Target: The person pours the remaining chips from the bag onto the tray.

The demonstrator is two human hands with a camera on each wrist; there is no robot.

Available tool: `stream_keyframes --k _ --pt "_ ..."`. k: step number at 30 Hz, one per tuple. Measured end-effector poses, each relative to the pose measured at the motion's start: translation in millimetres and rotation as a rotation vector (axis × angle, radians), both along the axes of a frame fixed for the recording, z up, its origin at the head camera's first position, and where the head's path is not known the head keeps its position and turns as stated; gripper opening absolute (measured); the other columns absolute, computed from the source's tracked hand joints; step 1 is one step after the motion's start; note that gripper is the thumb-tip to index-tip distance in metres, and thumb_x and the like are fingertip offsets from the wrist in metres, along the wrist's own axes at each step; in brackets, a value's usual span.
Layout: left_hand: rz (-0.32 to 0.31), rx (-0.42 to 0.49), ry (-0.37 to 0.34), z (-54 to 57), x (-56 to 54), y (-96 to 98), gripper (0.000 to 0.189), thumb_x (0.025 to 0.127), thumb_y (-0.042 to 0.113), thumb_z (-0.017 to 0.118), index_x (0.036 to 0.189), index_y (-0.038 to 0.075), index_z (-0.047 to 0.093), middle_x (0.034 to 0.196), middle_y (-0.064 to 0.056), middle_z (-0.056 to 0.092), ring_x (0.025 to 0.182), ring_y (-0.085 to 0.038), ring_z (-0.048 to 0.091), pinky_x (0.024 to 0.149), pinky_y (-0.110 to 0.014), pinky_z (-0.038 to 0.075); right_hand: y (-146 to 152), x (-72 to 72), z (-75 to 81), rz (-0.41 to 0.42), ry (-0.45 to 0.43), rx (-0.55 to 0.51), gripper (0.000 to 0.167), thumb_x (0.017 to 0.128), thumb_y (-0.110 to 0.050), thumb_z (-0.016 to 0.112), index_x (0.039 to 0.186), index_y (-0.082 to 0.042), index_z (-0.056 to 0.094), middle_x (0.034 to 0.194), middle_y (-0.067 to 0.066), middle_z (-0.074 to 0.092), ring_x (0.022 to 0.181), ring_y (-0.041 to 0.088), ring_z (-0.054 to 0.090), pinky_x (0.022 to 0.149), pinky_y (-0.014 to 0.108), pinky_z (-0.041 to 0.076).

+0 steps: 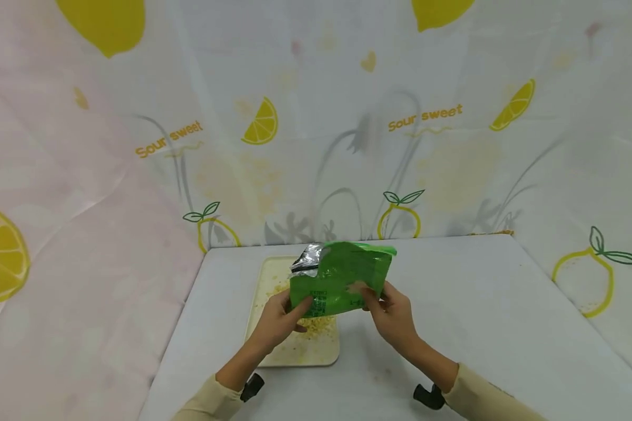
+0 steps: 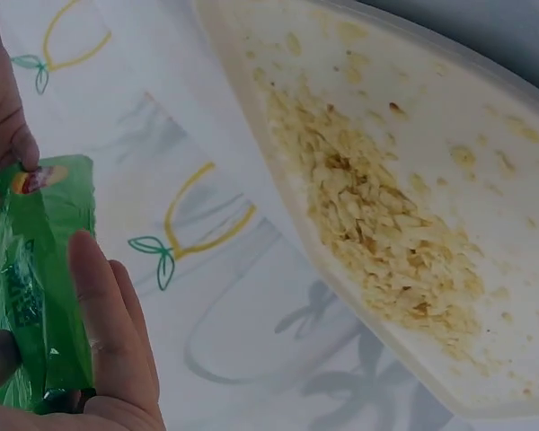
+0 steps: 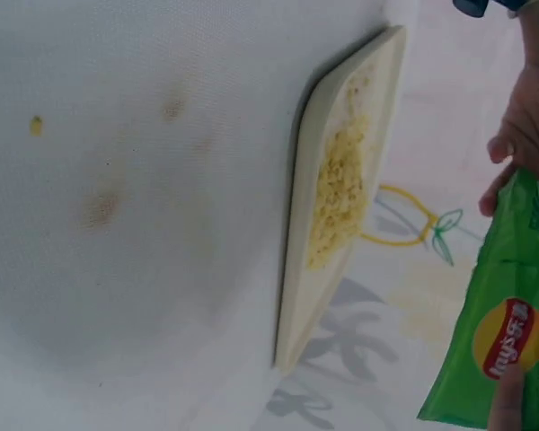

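A green Lay's chip bag (image 1: 342,280), its silvery inside showing at a torn upper left edge, is held up between both hands in the head view. My left hand (image 1: 279,318) grips its left side with the thumb on the near face. At the other end, my right hand (image 1: 392,313) pinches the lower right edge. Below and behind the bag is a cream tray (image 1: 300,354) with a heap of crushed yellow chips (image 2: 386,233) on it. The red and yellow logo (image 3: 510,338) faces the right wrist view.
The white table (image 1: 479,316) carries a few stains and a small yellow crumb (image 3: 36,125) close to the right hand's side. A lemon-printed cloth (image 1: 316,146) stands behind the table and along its sides.
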State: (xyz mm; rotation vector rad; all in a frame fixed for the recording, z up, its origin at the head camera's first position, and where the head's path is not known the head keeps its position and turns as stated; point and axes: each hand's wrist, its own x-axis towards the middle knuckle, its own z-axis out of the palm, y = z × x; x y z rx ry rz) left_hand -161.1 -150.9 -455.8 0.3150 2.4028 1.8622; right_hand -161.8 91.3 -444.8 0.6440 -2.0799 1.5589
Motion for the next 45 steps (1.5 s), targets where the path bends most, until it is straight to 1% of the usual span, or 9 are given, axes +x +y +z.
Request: stream_keyframes --k 4,15,20,24,27,30,34,41,45 --pt "-0.011 -0.007 -0.014 3.2 2.3 10.9 0.044 0.099 0.031 0.060 0.135 0.006 0.052 0.122 -0.020 0.064 0.102 -0.029 0.069 0.066 -0.034 0.061 0 9.3 8.3 0.053 0.027 0.060 0.026 0.091 0.013 0.059 0.117 0.009 0.056 0.101 0.022 0.068 0.088 0.031 0.073 0.068 0.034 0.061" --pt "-0.054 -0.022 0.062 12.7 -4.1 32.1 0.039 0.103 0.027 0.055 0.131 0.001 0.052 0.120 -0.023 0.063 0.102 -0.035 0.069 0.069 -0.029 0.061 22 -6.4 -19.5 0.089 0.022 0.075 0.031 0.099 0.006 0.051 0.128 -0.002 0.053 0.117 0.015 0.068 0.097 0.022 0.070 0.069 0.029 0.060" --pt "-0.063 -0.005 0.023 17.4 -12.3 28.3 0.039 0.103 0.032 0.053 0.125 0.001 0.060 0.113 -0.022 0.068 0.099 -0.032 0.070 0.066 -0.034 0.061 31 -10.0 -5.9 -0.028 -0.007 0.119 0.025 0.094 0.004 0.060 0.118 -0.003 0.065 0.102 0.014 0.074 0.070 0.009 0.066 0.051 0.022 0.053" --pt "-0.067 0.032 -0.044 16.3 -16.7 28.3 0.041 0.102 0.035 0.054 0.126 0.002 0.063 0.107 -0.020 0.070 0.091 -0.027 0.071 0.066 -0.035 0.061 36 -8.3 10.3 -0.032 -0.002 0.135 0.019 0.091 0.006 0.064 0.108 0.001 0.070 0.088 0.015 0.075 0.056 0.000 0.052 0.042 0.019 0.045" --pt "-0.064 0.056 -0.073 13.5 -16.0 30.7 0.041 0.101 0.034 0.056 0.124 0.001 0.064 0.104 -0.020 0.071 0.086 -0.024 0.072 0.064 -0.036 0.061 46 -13.1 3.5 -0.003 0.006 0.157 0.018 0.090 0.004 0.066 0.106 -0.002 0.071 0.082 0.011 0.074 0.053 0.001 0.053 0.043 0.017 0.045" --pt "-0.110 0.030 -0.068 12.0 -11.1 33.3 0.040 0.102 0.032 0.055 0.122 -0.001 0.064 0.103 -0.020 0.072 0.085 -0.021 0.072 0.063 -0.038 0.061 58 -17.8 -9.5 -0.035 0.107 0.179 0.021 0.085 0.004 0.072 0.103 -0.005 0.072 0.081 0.008 0.075 0.055 0.006 0.059 0.047 0.017 0.048" --pt "-0.163 -0.033 -0.006 9.8 -4.4 36.9 0.038 0.103 0.031 0.054 0.118 -0.002 0.066 0.096 -0.021 0.071 0.082 -0.020 0.072 0.061 -0.036 0.061 68 -15.6 -14.1 -0.086 0.247 0.168 0.024 0.079 0.010 0.075 0.098 -0.005 0.072 0.080 0.011 0.074 0.056 0.010 0.061 0.049 0.015 0.048" --pt "-0.179 -0.193 0.201 2.1 -2.7 41.8 0.025 0.097 0.027 0.064 0.108 0.006 0.072 0.092 -0.014 0.075 0.074 -0.014 0.072 0.056 -0.026 0.058 84 -6.6 -22.6 -0.110 0.286 0.223 0.033 0.079 0.019 0.069 0.106 0.000 0.064 0.085 0.007 0.071 0.063 0.010 0.064 0.056 0.012 0.048" --pt "-0.182 -0.247 0.237 2.5 -1.2 32.8 0.021 0.097 0.028 0.064 0.106 0.011 0.072 0.094 -0.008 0.074 0.078 -0.012 0.071 0.059 -0.023 0.057 96 -3.8 -26.8 -0.114 0.261 0.221 0.034 0.081 0.019 0.066 0.108 0.001 0.061 0.088 0.009 0.072 0.062 0.012 0.067 0.054 0.012 0.049"
